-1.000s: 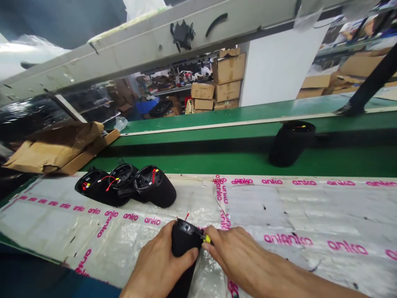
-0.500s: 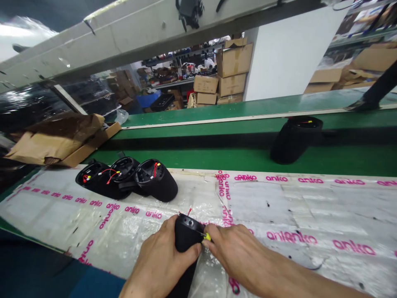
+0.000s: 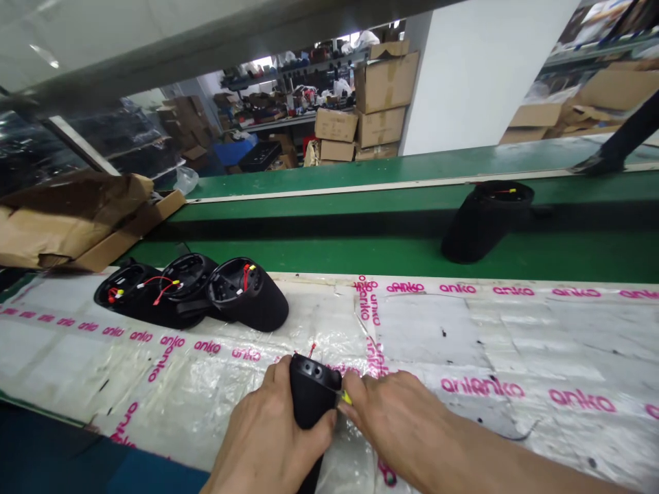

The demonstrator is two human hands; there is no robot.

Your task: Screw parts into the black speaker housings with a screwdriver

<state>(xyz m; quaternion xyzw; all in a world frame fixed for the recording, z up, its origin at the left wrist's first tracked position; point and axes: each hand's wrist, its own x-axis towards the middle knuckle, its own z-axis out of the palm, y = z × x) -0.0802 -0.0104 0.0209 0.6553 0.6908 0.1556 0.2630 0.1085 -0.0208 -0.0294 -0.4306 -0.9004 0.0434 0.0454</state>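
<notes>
1. The left hand (image 3: 272, 429) grasps a black cylindrical housing (image 3: 311, 401), thumb on the near side and fingers wrapped around the far left side.
2. This housing is over the plastic sheet (image 3: 422, 350) printed with pink "anko" lettering, tilted, its rimmed end up; its lower end runs out of view.
3. Two round holes show on the rim, and a red wire (image 3: 312, 349) sticks up behind it.
4. The right hand (image 3: 394, 412) pinches a small yellow piece (image 3: 347, 398) between thumb and forefinger, right beside the rim; the fingers mostly hide it.
5. Farther left, three open black housings (image 3: 260, 302) lie clustered on the sheet, red wires with yellow connectors showing inside.
6. Another black housing (image 3: 478, 230) stands, leaning, on the green bench (image 3: 329, 257) at the right.
7. An open cardboard box (image 3: 131, 233) sits at far left.
</notes>
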